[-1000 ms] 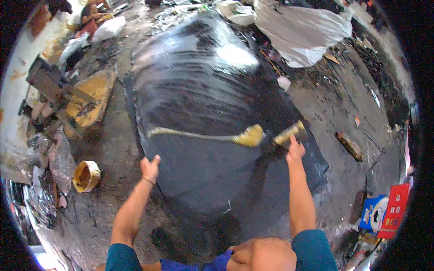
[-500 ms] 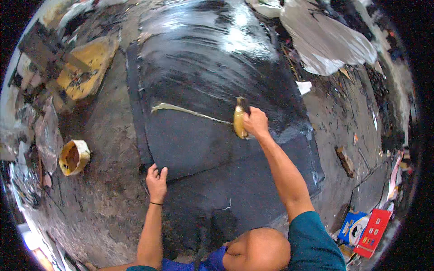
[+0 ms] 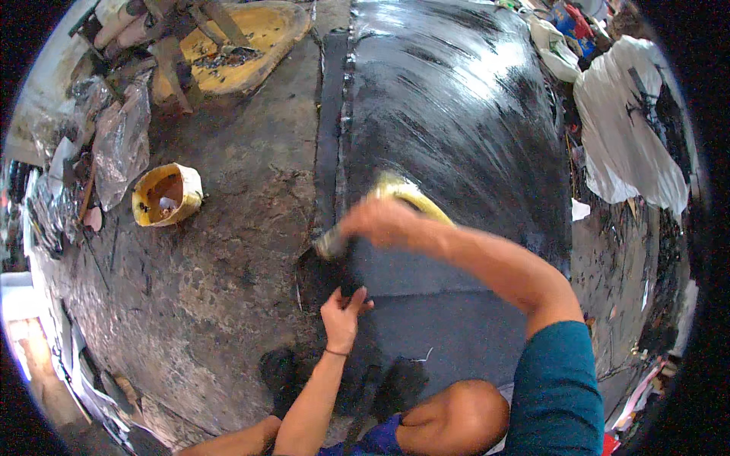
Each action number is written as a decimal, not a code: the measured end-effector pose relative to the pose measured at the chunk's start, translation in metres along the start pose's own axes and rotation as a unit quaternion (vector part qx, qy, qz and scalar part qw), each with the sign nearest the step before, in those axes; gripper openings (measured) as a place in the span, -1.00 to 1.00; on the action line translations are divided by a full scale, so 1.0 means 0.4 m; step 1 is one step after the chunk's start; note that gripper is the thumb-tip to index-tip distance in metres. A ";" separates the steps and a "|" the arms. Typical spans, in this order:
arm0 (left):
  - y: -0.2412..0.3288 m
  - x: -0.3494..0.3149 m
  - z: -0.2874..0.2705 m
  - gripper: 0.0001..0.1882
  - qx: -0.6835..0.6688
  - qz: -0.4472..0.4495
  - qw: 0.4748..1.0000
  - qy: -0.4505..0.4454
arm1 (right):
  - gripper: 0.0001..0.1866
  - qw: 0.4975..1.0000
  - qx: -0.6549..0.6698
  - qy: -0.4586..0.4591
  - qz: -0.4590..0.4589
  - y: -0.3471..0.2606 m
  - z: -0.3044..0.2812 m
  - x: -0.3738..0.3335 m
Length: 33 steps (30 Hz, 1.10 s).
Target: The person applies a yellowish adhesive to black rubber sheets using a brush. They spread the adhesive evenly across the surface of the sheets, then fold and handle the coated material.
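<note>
Head view: grips a brush (image 3: pixel 329 245) in the right hand (image 3: pixel 380 222) with fingers closed round it, motion-blurred — cannot tell exact curl. Holds it at the left edge of a black sheet (image 3: pixel 426 275), near a streak of yellow paste (image 3: pixel 414 196). Has the left hand (image 3: pixel 340 323) at the sheet's near-left part with thumb and fingers slightly parted — cannot tell if pinching the edge. See also a yellowish tub (image 3: pixel 192 186), on floor (image 3: pixel 243 175) left of the sheet.

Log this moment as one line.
left hand: at edge of black sheet; right hand: blurred, gripping tool; yellow smear: on sheet; tub: on floor
</note>
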<state>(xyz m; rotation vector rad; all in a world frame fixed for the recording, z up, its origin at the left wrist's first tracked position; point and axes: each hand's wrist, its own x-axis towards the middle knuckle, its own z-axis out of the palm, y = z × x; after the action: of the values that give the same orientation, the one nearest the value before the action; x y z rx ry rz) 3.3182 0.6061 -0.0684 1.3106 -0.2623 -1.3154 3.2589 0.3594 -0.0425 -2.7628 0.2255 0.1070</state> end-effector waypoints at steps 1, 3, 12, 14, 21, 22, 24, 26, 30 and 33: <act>-0.043 -0.034 -0.037 -0.80 -0.064 -0.013 0.998 -0.025 | -0.60 0.999 0.032 0.019 -0.037 -0.045 0.013 -0.010; -0.097 -0.119 -0.020 -0.79 0.011 -0.066 0.997 -0.037 | -0.61 0.991 0.089 0.048 -0.089 -0.090 -0.017 -0.065; -0.176 -0.218 0.210 -0.41 0.649 0.190 0.682 -0.277 | -0.45 0.999 -0.040 -0.022 0.027 0.190 -0.123 -0.235; -0.190 -0.200 0.216 -0.56 0.652 0.176 0.669 -0.310 | -0.46 0.995 -0.043 -0.060 0.062 0.180 -0.108 -0.437; -0.161 -0.174 0.214 -0.77 0.576 0.185 0.701 -0.377 | -0.45 0.941 -0.044 -0.051 0.331 0.086 -0.023 -1.114; -0.159 -0.166 0.215 -0.78 0.574 0.201 0.692 -0.390 | -0.44 0.922 -0.025 -0.061 0.382 0.064 -0.012 -1.179; -0.173 -0.153 0.218 -0.83 0.577 0.214 0.669 -0.418 | -0.41 0.869 0.012 -0.087 0.486 -0.003 0.011 -1.281; -0.167 -0.147 0.193 -0.87 0.599 0.244 0.637 -0.419 | -0.42 0.840 0.033 0.042 0.541 -0.056 0.007 -1.295; -0.121 -0.123 0.121 -0.91 0.603 0.294 0.613 -0.418 | -0.67 0.715 0.134 0.365 0.581 -0.144 -0.095 -1.219; -0.097 -0.112 0.092 -0.90 0.608 0.295 0.601 -0.426 | -0.72 0.615 0.214 0.369 0.663 -0.122 -0.099 -1.260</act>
<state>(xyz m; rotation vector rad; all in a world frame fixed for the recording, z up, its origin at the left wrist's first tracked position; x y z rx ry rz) 3.2538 0.6326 -0.0639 1.2329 -2.4085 -0.9775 2.7727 0.4617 0.0638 -1.4137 2.0886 -0.6323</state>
